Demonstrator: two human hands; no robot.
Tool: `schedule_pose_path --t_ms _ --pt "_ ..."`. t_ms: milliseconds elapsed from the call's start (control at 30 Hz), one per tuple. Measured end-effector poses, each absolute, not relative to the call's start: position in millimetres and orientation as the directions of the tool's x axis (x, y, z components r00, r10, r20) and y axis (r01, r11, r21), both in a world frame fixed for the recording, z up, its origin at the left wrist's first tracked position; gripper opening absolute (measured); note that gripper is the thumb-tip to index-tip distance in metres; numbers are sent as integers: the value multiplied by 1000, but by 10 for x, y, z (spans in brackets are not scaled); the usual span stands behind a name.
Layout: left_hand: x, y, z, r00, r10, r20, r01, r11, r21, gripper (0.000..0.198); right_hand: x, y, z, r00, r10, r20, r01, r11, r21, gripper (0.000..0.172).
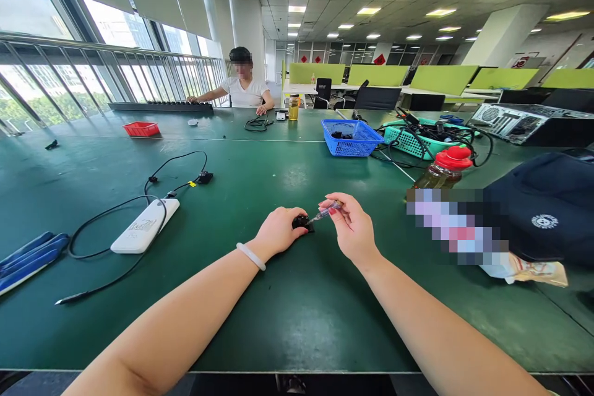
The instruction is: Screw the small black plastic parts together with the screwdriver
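Note:
My left hand [278, 231] is closed around a small black part [302, 222], steadying it on the green table [297, 309]. Much of that part is covered by my fingers and thumb, so its exact kind is unclear. Between the fingertips of my right hand [356, 228] is a small screwdriver [326, 213] with a see-through handle. It slants down to the left, its tip at the black part; whether it sits in a screw is too small to see.
Left lie a white power bank [145, 228] with black cables and blue gloves [32, 260]. Ahead stand a blue basket [352, 147], a green basket [406, 142] and a red tray [142, 129]. A red-capped bottle [440, 170] and dark cap [533, 210] are right. A person [245, 90] sits opposite.

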State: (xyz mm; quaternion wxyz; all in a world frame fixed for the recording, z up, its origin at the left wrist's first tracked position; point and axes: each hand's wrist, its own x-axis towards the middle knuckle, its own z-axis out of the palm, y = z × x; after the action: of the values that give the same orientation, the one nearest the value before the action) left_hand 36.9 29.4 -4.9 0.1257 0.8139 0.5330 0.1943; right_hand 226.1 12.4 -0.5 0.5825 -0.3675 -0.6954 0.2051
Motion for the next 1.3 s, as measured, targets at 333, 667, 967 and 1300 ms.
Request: schedule_pose_path --t_ms 333,667,967,1300 --pt "355 303 -67 357 917 175 822 -398 407 28 2251 58 54 -60 648 760 379 719 -583 15" --pt "352 313 -91 378 905 195 805 -425 414 29 2210 14 93 -201 624 755 443 746 -498 18" --pt "339 313 -94 384 899 208 788 -437 434 31 2192 21 88 -248 601 760 444 768 -462 21" --pt "361 322 -106 392 891 229 775 -454 440 24 2195 -20 157 -250 615 747 465 754 -465 23"
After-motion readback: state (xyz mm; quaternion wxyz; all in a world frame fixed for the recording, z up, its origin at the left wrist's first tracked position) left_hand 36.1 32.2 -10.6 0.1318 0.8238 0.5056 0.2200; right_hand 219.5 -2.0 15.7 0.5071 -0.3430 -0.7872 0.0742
